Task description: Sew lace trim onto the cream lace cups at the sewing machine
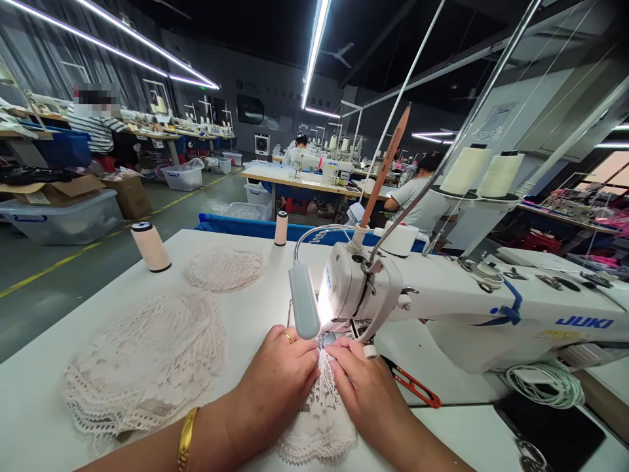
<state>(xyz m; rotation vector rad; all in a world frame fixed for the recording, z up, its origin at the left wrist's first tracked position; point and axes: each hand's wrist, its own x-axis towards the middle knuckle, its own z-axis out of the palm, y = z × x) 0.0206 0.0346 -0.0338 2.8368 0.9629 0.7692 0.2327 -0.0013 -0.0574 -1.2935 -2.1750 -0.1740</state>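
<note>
A cream lace piece (318,436) runs from the table's near side up to the needle area of a white JUKI sewing machine (339,275). My left hand (281,383) grips the lace's left edge, fingers bent close to the presser foot. From the other side, my right hand (366,387) pinches the lace between thumb and fingers, just right of the needle area. The foot and needle are partly hidden by my fingertips and a grey lamp (304,301) that lights the spot. Gathered lace lies in a large pile (147,360) and a smaller pile (225,269) to the left.
Thread cones, one large (151,248) and one small (281,229), stand at the table's far side. Orange-handled thread snips (417,385) lie right of my right hand. A coiled white cable (545,385) and scissors (531,453) are farther right. Other people sit at machines beyond.
</note>
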